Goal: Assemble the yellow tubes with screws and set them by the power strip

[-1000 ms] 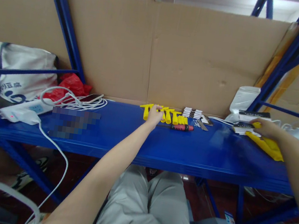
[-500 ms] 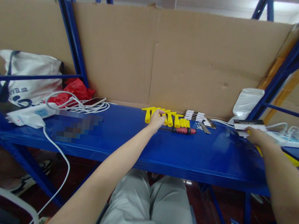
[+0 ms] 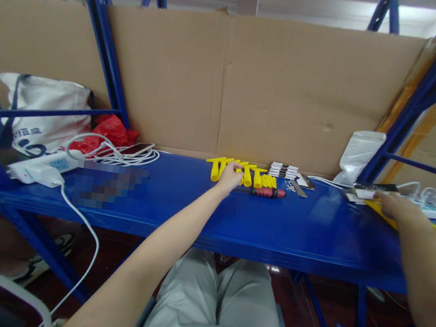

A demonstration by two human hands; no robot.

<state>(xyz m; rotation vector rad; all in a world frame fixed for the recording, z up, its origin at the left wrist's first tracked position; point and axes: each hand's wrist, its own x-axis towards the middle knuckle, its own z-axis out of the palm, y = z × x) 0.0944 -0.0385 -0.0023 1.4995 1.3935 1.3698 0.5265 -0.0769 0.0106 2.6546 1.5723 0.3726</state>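
My left hand (image 3: 231,176) is at the row of yellow T-shaped plastic handles (image 3: 247,174), its fingers closed around one near the middle and hiding most of it. Just in front of the row lies a red-and-black screwdriver (image 3: 269,192). Small yellow pieces (image 3: 269,181) sit at the row's right end. At the right of the table my right hand (image 3: 394,205) is closed at the right end of a flat black-and-white box (image 3: 373,194); its fingertips are blurred. Beneath this hand a long yellow object (image 3: 433,228) shows partly.
A stack of small white packets (image 3: 283,170) and a metal blade (image 3: 298,188) lie near the back. White power strips (image 3: 47,168) stand at both ends. A cloth bag (image 3: 45,116), a red plastic bag (image 3: 114,130) and coiled white cable (image 3: 129,155) are at left. Cardboard (image 3: 279,85) rises behind.
My right hand has moved to the right, and the black-and-white box has shifted right with it. My left hand has stayed at the yellow handles.
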